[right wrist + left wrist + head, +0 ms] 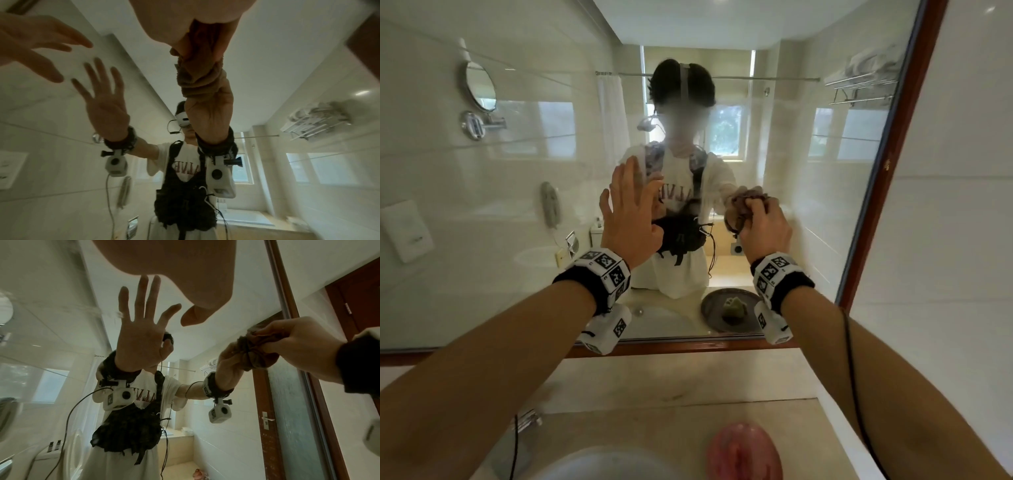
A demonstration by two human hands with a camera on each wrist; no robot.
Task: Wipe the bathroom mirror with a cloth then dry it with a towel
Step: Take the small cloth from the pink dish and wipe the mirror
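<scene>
The big wall mirror [482,240] with a brown wooden frame [887,164] fills the head view. My right hand [760,226] grips a bunched brown cloth [743,204] and holds it against the glass right of centre. The right wrist view shows the cloth [197,73] meeting its own reflection below my right hand [195,21]. My left hand [631,212] is raised to the left of it, fingers straight and spread, holding nothing, very near the glass. Whether it touches the glass I cannot tell. In the left wrist view the cloth [257,345] sits in my right hand [298,340].
Below the mirror runs a beige countertop [688,377] with a white basin [602,462], a tap [527,418] and a pink rounded object [743,452]. Reflected in the glass are a dark plate [732,310], a towel rack [863,85] with white towels and a round shaving mirror [481,85].
</scene>
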